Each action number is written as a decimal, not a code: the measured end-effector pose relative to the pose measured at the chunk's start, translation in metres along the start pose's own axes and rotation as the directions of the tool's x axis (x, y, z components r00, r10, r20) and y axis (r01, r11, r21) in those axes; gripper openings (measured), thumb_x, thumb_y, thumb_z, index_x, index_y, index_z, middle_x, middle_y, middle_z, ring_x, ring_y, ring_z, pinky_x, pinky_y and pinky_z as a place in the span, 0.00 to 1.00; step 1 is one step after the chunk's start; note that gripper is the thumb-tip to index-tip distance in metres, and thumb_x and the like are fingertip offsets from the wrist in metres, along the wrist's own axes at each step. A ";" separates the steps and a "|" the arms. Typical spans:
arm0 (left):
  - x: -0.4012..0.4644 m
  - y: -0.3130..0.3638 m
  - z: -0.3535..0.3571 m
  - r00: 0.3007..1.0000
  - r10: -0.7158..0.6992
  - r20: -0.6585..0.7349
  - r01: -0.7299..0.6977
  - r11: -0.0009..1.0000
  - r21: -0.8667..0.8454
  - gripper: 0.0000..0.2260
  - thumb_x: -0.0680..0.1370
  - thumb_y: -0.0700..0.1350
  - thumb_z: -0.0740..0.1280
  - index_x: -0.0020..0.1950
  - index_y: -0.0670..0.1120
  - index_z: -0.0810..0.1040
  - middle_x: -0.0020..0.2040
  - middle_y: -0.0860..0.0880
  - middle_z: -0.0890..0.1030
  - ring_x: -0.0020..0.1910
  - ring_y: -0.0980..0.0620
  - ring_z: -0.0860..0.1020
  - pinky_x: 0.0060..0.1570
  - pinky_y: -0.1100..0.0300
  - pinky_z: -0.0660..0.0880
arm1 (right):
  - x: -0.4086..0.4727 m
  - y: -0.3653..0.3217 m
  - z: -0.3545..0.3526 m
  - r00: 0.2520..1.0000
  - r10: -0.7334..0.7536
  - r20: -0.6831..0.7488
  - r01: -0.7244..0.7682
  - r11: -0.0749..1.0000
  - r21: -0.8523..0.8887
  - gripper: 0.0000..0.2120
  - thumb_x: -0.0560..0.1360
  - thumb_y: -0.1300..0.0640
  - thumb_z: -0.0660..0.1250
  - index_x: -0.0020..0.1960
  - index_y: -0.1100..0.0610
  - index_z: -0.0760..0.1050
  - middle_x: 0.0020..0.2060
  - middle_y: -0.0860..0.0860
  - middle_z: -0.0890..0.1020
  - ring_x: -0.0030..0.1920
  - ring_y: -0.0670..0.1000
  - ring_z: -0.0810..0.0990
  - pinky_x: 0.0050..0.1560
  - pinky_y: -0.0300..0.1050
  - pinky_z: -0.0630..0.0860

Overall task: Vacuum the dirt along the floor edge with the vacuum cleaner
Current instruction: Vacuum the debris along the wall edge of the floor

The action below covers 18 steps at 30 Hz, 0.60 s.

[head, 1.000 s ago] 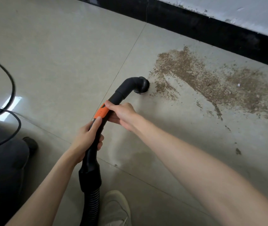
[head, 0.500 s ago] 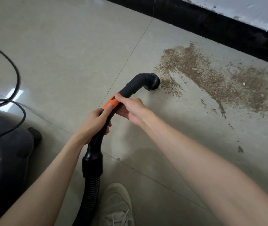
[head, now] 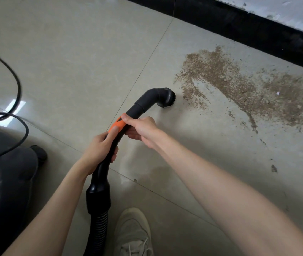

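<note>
A black vacuum wand (head: 128, 117) is gripped in both hands on a tiled floor (head: 73, 52), its round brush nozzle (head: 167, 97) set down just beside the near fringe of a brown dirt patch (head: 239, 85) that is spread along the black skirting (head: 239, 24). The left hand (head: 99, 146) is wrapped round the lower tube, its thumb laid on the orange slider (head: 117, 124); the right hand (head: 141, 128) is curled round the tube just above that, fingers closed on it. The wand is judged rigid and light, best steered from this two-handed hold near the slider, while the ribbed hose (head: 98, 230) below is judged flexible and likely to drag. The dirt looks loose and granular, easily scattered by a hard push. Open tile is seen left of the nozzle and toward the person; the skirting closes off the far side, so strokes are best run along it. The vacuum canister (head: 12, 172), a looped cord (head: 16, 85) and a pale shoe (head: 134, 231) crowd the near left.
</note>
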State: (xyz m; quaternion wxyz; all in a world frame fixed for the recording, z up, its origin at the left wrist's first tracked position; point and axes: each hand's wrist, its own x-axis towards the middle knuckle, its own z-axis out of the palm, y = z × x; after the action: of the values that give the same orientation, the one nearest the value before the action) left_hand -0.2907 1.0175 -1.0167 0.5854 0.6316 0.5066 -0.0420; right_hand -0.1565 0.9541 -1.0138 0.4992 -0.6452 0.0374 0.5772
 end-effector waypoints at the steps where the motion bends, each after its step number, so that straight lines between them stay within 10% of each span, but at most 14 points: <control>1: -0.001 -0.001 -0.001 1.000 -0.001 0.000 0.001 1.000 0.003 0.23 0.79 0.61 0.57 0.44 0.41 0.72 0.25 0.50 0.74 0.23 0.52 0.72 0.22 0.63 0.69 | -0.001 0.001 -0.001 1.000 0.001 0.018 -0.001 1.000 -0.008 0.17 0.76 0.52 0.71 0.57 0.65 0.77 0.53 0.61 0.83 0.48 0.54 0.83 0.42 0.38 0.79; 18: 0.001 -0.002 0.019 0.998 0.032 -0.054 -0.032 0.999 -0.010 0.22 0.79 0.60 0.58 0.42 0.42 0.73 0.23 0.51 0.73 0.20 0.52 0.71 0.20 0.64 0.67 | 0.004 0.006 -0.014 0.999 -0.036 -0.034 0.034 0.998 -0.045 0.19 0.76 0.53 0.71 0.59 0.67 0.77 0.52 0.61 0.84 0.52 0.57 0.84 0.57 0.47 0.80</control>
State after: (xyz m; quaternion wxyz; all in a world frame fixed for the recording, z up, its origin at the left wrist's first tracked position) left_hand -0.2811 1.0023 -1.0244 0.5755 0.6374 0.5122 -0.0130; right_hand -0.1492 0.9439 -1.0224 0.4939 -0.6666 0.0218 0.5579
